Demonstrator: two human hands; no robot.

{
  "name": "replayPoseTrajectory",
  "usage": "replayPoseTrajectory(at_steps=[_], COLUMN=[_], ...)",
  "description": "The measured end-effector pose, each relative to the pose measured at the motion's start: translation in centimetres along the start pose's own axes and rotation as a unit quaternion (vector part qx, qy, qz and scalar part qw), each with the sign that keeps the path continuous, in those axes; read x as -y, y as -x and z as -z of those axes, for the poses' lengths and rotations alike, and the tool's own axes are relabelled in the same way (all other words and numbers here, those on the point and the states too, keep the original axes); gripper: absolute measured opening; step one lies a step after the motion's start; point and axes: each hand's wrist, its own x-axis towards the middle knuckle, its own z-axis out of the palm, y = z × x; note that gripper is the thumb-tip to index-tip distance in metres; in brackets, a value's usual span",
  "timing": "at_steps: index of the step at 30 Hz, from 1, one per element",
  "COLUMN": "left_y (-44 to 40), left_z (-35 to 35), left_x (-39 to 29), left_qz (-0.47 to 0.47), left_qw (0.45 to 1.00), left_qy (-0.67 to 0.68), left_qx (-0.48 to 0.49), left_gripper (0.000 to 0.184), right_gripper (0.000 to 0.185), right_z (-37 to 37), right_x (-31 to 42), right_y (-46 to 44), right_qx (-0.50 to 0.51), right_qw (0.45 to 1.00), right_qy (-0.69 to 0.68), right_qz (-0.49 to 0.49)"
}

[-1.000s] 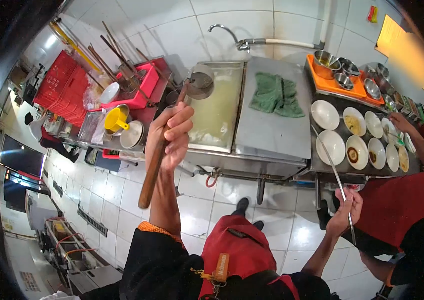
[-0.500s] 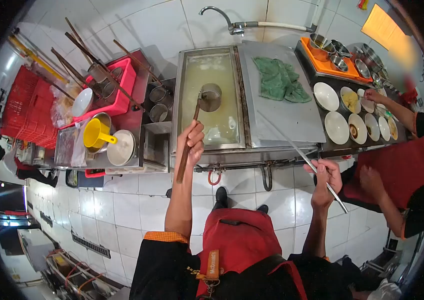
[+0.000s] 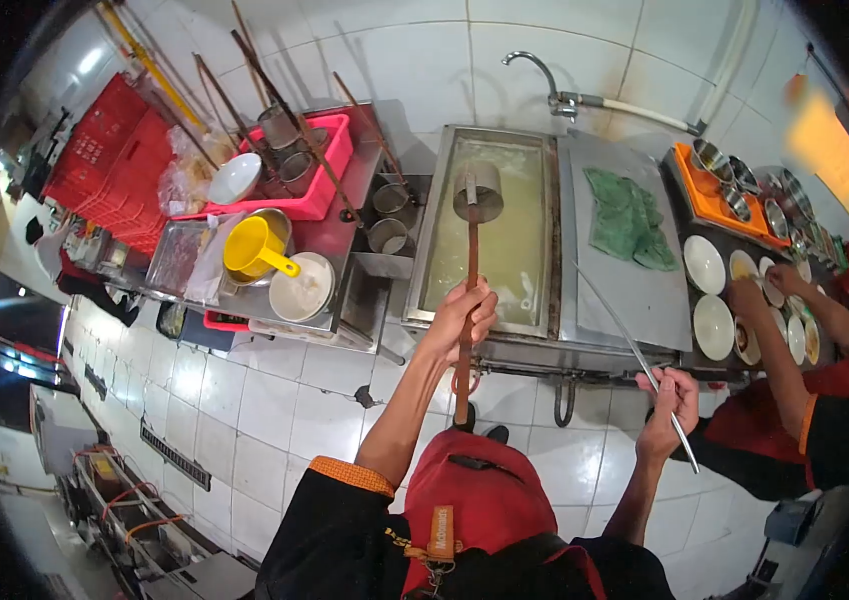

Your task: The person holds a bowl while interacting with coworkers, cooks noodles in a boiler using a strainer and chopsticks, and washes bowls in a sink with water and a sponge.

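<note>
My left hand [image 3: 465, 315] is closed round the wooden handle of a cylindrical metal noodle strainer [image 3: 478, 190]. The strainer hangs over the far part of a rectangular steel vat [image 3: 550, 250] of cloudy yellowish liquid. Whether its bottom touches the liquid, I cannot tell. In my right hand [image 3: 670, 410] is a long thin metal rod [image 3: 617, 325], which slants up and left toward the flat metal cover [image 3: 615, 290] beside the vat. A crumpled green cloth [image 3: 630, 220] lies on that cover.
Left of the vat, more strainers [image 3: 390, 215] stand in holders, near a pink bin [image 3: 335, 165], a yellow dipper [image 3: 255, 245] and white bowls. On the right, a co-worker's arms [image 3: 775, 345] reach over bowls [image 3: 715, 327]. A faucet [image 3: 540, 65] is mounted behind.
My view has shifted, so the counter sits farther right and lower. The strainer has moved toward the vat's far end, its handle now more upright. The co-worker's second hand has come up to the bowls.
</note>
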Motion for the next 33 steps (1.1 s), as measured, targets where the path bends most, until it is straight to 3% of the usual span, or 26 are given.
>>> replayPoseTrajectory(at_steps=[4,9,11,14,16,18,22,24,25,28,33], left_y=[2.3,4.0,4.0,2.2,0.6,-1.2,-7.3,-9.6,-11.2,-14.7,-18.7], left_z=[-3.7,-6.1,-6.1,-4.1,-0.5,-0.3,4.9,5.6,7.0,9.0,12.5], left_x=[-3.0,-9.0,-11.0,-14.0,-17.1,-20.1,-24.9,-26.3,-27.0,-28.9,-31.1], left_qz=[-0.018,-0.006,-0.02,-0.034,-0.001,-0.043,0.03,-0.019,-0.016,-0.013,-0.059], left_qw=[1.0,1.0,0.999,0.99,0.967,0.952,0.914,0.907,0.895,0.855,0.852], left_qy=[0.001,-0.019,0.038,0.138,0.193,0.293,0.376,0.406,0.428,0.511,0.514], left_qx=[0.014,-0.014,-0.004,-0.006,0.169,0.084,0.146,0.115,0.122,0.087,0.081], left_gripper=[0.012,0.033,0.03,0.025,0.019,0.015,0.009,0.012,0.013,0.021,0.025], right_gripper=[0.014,0.015,0.016,0.017,0.018,0.017,0.015,0.014,0.014,0.014,0.013], right_z=[0.0,-1.6,-2.9,-5.1,-7.1,-9.1,-13.3,-14.8,-15.4,-16.4,-16.1], right_x=[-1.5,-1.4,-1.2,-1.1,-1.1,-1.0,-1.3,-1.1,-1.7,-0.4,0.4], right_y=[0.6,0.6,0.3,-0.1,-0.1,0.2,1.0,1.3,1.6,2.1,3.1], right_qx=[-0.022,-0.032,-0.042,-0.057,-0.085,-0.096,-0.13,-0.129,-0.17,-0.19,-0.235], right_qw=[0.999,0.997,0.997,0.996,0.995,0.993,0.989,0.988,0.984,0.977,0.966], right_qy=[-0.008,0.01,0.014,0.004,0.005,0.013,-0.009,-0.001,-0.002,-0.002,-0.004], right_qz=[-0.035,-0.063,-0.065,-0.061,-0.061,-0.066,-0.066,-0.083,-0.055,-0.092,-0.106])
